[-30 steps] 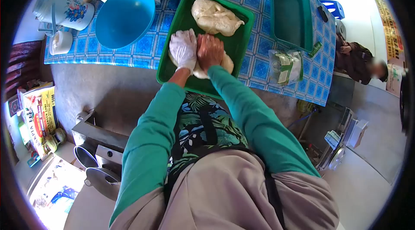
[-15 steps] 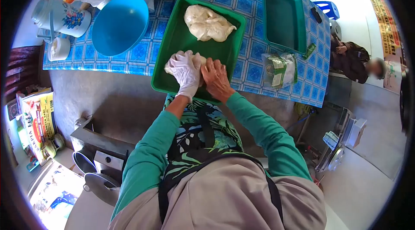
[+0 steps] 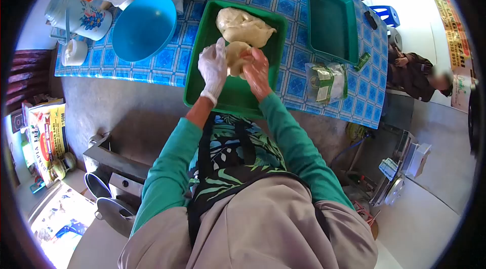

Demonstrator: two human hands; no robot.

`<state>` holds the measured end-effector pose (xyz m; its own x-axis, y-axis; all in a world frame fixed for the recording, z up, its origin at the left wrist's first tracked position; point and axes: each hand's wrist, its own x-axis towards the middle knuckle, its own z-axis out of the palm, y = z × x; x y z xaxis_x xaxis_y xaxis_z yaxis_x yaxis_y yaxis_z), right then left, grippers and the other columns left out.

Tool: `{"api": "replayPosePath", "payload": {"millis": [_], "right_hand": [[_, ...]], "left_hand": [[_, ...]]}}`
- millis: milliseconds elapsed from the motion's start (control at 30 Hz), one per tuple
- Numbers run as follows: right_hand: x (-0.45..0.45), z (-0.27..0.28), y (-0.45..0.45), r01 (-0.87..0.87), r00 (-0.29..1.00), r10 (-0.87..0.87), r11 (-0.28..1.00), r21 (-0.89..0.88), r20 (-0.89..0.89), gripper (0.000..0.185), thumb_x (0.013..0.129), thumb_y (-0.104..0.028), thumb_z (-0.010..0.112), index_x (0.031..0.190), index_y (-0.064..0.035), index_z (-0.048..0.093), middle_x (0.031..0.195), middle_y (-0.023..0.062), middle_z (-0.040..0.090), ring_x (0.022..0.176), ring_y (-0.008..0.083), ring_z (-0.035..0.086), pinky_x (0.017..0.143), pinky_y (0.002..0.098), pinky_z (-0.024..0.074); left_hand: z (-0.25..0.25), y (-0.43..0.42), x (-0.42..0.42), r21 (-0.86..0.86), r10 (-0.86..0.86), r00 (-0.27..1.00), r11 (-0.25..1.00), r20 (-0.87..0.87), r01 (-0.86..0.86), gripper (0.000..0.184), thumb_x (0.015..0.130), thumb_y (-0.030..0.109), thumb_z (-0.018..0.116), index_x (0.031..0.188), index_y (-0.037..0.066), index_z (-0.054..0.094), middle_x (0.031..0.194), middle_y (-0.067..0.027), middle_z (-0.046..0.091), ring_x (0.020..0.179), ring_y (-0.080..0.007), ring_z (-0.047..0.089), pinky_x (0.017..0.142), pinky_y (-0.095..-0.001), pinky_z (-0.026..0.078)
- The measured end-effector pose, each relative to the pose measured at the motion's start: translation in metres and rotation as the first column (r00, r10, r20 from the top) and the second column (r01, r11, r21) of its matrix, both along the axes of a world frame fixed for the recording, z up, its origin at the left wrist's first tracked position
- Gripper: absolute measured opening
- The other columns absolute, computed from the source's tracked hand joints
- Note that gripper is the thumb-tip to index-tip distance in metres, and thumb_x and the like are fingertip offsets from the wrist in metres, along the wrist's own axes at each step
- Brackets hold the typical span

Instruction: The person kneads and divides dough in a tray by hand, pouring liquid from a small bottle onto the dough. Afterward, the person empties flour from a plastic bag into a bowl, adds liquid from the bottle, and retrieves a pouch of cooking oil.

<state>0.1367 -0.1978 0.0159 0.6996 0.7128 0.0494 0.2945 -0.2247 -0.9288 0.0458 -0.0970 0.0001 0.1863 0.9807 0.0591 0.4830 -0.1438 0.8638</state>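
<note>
A green tray (image 3: pixel 228 98) lies at the table's near edge. In its far half rests a large pale lump of dough (image 3: pixel 242 25). A smaller dough piece (image 3: pixel 236 57) is between my two hands, folded and close against the near side of the large lump. My left hand (image 3: pixel 213 66), in a white glove, grips its left side, with the thumb and fingers round it. The bare fingers of my right hand (image 3: pixel 256 70) are closed on its right side. The underside of the smaller piece is hidden.
Left of the tray stand a blue bowl (image 3: pixel 145 27), a flowered jug (image 3: pixel 81 16) and a white tub (image 3: pixel 75 52). To the right are an empty green tray (image 3: pixel 332 21) and a plastic packet (image 3: pixel 325 83). A seated person (image 3: pixel 417 74) is beyond the table's right end.
The smaller dough piece has moved away from the tray's near edge toward the large lump, lifted and folded between my hands. Earlier both hands pressed down on it.
</note>
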Motion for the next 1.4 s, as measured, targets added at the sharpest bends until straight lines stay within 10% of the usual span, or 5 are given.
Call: {"api": "replayPosePath", "payload": {"millis": [100, 167, 267, 1100, 1400], "right_hand": [[0.008, 0.026, -0.044, -0.175, 0.96, 0.218, 0.957, 0.231, -0.175, 0.019, 0.077, -0.015, 0.063, 0.092, -0.0027, 0.065, 0.095, 0.0137, 0.065, 0.092, 0.0357, 0.058, 0.08, 0.0474, 0.0457], [0.004, 0.017, -0.048, -0.223, 0.86, 0.298, 0.95, 0.219, -0.414, 0.021, 0.079, -0.017, 0.064, 0.095, -0.0029, 0.065, 0.1, 0.0129, 0.063, 0.096, 0.0332, 0.055, 0.081, 0.0461, 0.0436], [-0.034, -0.012, -0.021, 0.161, 0.743, -0.006, 0.972, -0.17, 0.669, 0.02, 0.084, -0.023, 0.065, 0.1, -0.0101, 0.064, 0.099, 0.0118, 0.054, 0.096, 0.0332, 0.05, 0.079, 0.047, 0.0377], [0.002, -0.022, -0.014, 0.01, 0.462, 0.401, 0.89, -0.457, 0.791, 0.062, 0.08, -0.019, 0.065, 0.135, -0.002, 0.042, 0.121, 0.0296, 0.049, 0.106, 0.0431, 0.051, 0.079, 0.0498, 0.048], [0.041, -0.027, 0.038, -0.014, 0.943, 0.152, 0.907, -0.421, 0.296, 0.042, 0.078, -0.024, 0.059, 0.113, -0.0024, 0.059, 0.105, 0.0215, 0.062, 0.099, 0.041, 0.058, 0.076, 0.0484, 0.0516]], "left_hand": [[0.044, -0.02, -0.037, -0.452, 0.204, 0.9, 0.892, 0.386, -0.008, 0.047, 0.094, 0.039, 0.061, 0.069, -0.001, 0.065, 0.06, -0.0048, 0.061, 0.058, -0.0148, 0.055, 0.058, -0.0319, 0.045], [0.008, -0.021, -0.034, 0.147, 0.107, 0.983, 0.981, 0.149, -0.129, 0.037, 0.09, 0.033, 0.065, 0.072, 0.001, 0.067, 0.063, -0.0084, 0.064, 0.056, -0.0196, 0.057, 0.059, -0.0331, 0.046], [-0.024, -0.051, -0.019, 0.224, -0.085, 0.89, 0.953, -0.447, 0.204, 0.023, 0.09, 0.031, 0.061, 0.086, 0.01, 0.069, 0.087, -0.0096, 0.067, 0.083, -0.0283, 0.061, 0.073, -0.0395, 0.046], [-0.007, -0.058, 0.016, 0.17, 0.068, 0.887, 0.985, -0.456, 0.012, 0.072, 0.087, 0.053, 0.06, 0.136, 0.002, 0.045, 0.128, -0.0245, 0.045, 0.117, -0.044, 0.039, 0.099, -0.0538, 0.033], [-0.034, 0.008, 0.054, -0.287, 0.046, 0.936, 0.956, 0.35, 0.061, 0.028, 0.09, 0.03, 0.063, 0.088, 0.002, 0.067, 0.079, -0.0093, 0.06, 0.078, -0.0288, 0.056, 0.071, -0.0414, 0.045]]}}
